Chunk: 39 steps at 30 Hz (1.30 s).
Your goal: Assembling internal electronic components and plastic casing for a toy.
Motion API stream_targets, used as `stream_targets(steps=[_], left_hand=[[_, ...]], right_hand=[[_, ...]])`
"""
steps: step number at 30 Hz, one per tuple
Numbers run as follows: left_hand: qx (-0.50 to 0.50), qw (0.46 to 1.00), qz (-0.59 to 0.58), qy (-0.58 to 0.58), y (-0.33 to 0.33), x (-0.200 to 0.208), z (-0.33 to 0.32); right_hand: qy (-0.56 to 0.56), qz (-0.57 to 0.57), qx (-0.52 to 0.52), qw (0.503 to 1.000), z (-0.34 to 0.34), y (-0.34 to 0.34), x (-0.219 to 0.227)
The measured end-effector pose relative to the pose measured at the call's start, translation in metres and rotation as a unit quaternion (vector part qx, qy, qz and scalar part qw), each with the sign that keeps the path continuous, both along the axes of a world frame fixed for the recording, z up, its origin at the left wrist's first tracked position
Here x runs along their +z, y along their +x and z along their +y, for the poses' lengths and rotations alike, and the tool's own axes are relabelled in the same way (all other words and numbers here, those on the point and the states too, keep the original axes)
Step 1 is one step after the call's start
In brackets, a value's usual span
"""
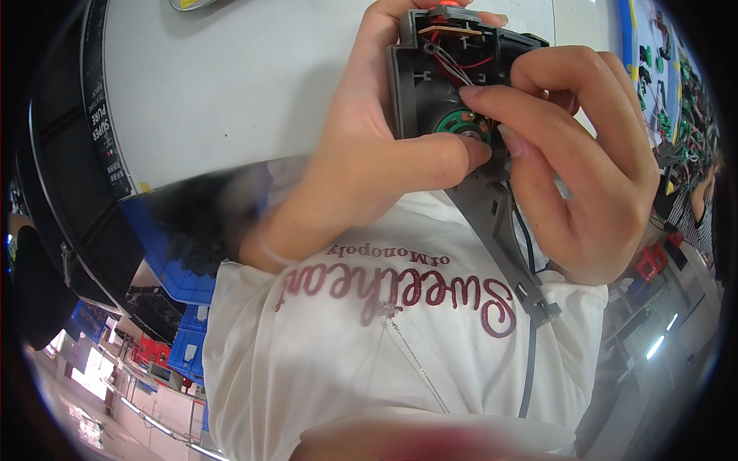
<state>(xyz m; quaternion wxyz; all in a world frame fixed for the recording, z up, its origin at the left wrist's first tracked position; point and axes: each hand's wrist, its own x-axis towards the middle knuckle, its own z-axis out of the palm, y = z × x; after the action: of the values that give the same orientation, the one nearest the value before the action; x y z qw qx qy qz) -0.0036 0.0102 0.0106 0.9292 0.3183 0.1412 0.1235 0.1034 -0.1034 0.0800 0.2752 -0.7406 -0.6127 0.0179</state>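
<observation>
A dark grey plastic housing [423, 104], its inside facing up, is held at the upper middle, and a long grey arm of it [500, 238] slants down over my shirt. My left hand [384, 154] is closed round its left side, thumb pressed on a round green-rimmed part [453, 121]. My right hand [588, 146] bends its fingers about the right side. The index fingertip touches thin white and red wires [453, 67], and the thumb lies near the green part; whether it pinches anything is hidden. A small circuit board [453, 31] and a red piece [446, 4] sit at the top end.
A white worktop [223, 92] lies beyond my hands, a dark edge strip [108, 115] at its left. Blue bins [188, 349] stand lower left. At far right, wired green parts [692, 115] are heaped near another person's arm [701, 196]. A black cable [530, 369] hangs over my shirt.
</observation>
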Motion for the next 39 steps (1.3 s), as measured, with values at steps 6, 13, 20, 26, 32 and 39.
stream_targets(steps=[6, 13, 20, 26, 32, 39], left_hand=[[-0.001, 1.0, -0.006, 0.002, -0.002, -0.003, 0.001], [-0.008, 1.0, -0.017, 0.004, -0.002, -0.003, 0.002], [0.0, 1.0, -0.011, 0.016, 0.002, 0.0, -0.001], [0.007, 1.0, 0.003, 0.02, 0.003, 0.003, -0.004], [0.015, 1.0, 0.005, 0.02, 0.003, 0.002, -0.004], [0.022, 0.999, 0.01, 0.02, 0.003, 0.001, -0.004]], right_hand=[[-0.034, 0.026, -0.003, 0.999, -0.002, -0.002, 0.001], [-0.071, 0.046, -0.035, 0.996, -0.002, -0.004, 0.003], [-0.009, 0.058, -0.045, 0.997, -0.013, 0.0, -0.008], [-0.029, 0.064, -0.046, 0.996, -0.023, -0.001, -0.007], [-0.083, 0.164, -0.014, 0.983, -0.021, 0.002, -0.007], [-0.085, 0.142, 0.02, 0.986, -0.012, 0.006, -0.022]])
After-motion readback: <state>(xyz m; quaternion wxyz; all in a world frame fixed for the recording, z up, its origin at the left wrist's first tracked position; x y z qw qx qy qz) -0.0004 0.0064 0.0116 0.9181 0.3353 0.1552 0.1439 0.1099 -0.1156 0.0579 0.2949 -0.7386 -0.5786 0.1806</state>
